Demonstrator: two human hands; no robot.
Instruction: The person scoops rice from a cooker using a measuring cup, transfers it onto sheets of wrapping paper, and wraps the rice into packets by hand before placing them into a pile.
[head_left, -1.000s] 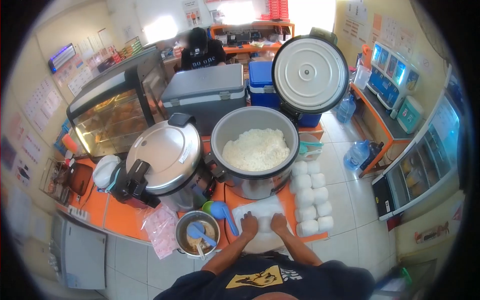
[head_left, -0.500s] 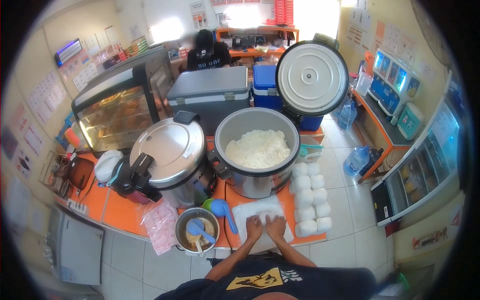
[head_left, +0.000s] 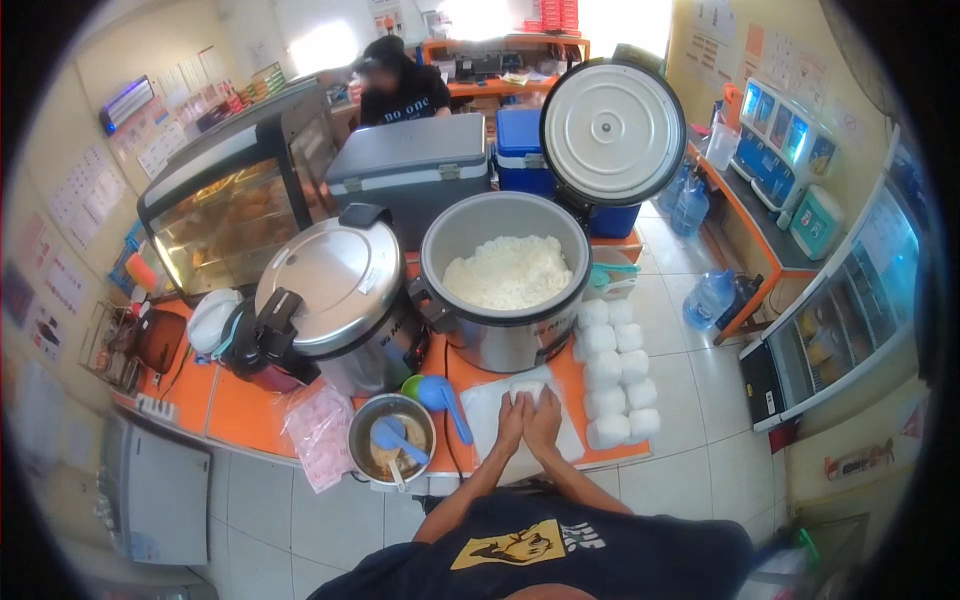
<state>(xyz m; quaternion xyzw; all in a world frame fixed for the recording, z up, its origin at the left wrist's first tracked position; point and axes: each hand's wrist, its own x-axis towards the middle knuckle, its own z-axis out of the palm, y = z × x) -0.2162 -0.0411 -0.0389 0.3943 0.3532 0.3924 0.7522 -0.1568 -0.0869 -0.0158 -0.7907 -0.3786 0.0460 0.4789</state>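
My left hand [head_left: 510, 422] and my right hand [head_left: 541, 422] are side by side, fingers curled around a white paper-wrapped rice bundle [head_left: 527, 387]. The contents of that bundle are hidden. Beneath them, a stack of white wrapping paper [head_left: 562, 440] lies on the orange table [head_left: 240, 420]. Just beyond stands an open rice cooker [head_left: 470, 335], heaped with white rice [head_left: 512, 272], its lid [head_left: 612, 130] raised. Rows of similar white bundles [head_left: 604, 370] sit to the right. Left of the paper are a blue scoop [head_left: 440, 397] and a metal pot [head_left: 362, 440] containing another blue scoop [head_left: 392, 435].
A closed rice cooker [head_left: 335, 290] stands left, near a pink plastic packet [head_left: 318, 430]. Behind are a food warmer [head_left: 225, 215], a grey cooler [head_left: 410, 165] and a blue cooler [head_left: 518, 145]. Another person [head_left: 400, 90] is beyond them. Water jugs [head_left: 708, 300] stand on the floor at right.
Both hands have gone from pressing down on the paper to cupping the white bundle, now raised a little and more visible. The other person has turned; the camera view has shifted slightly.
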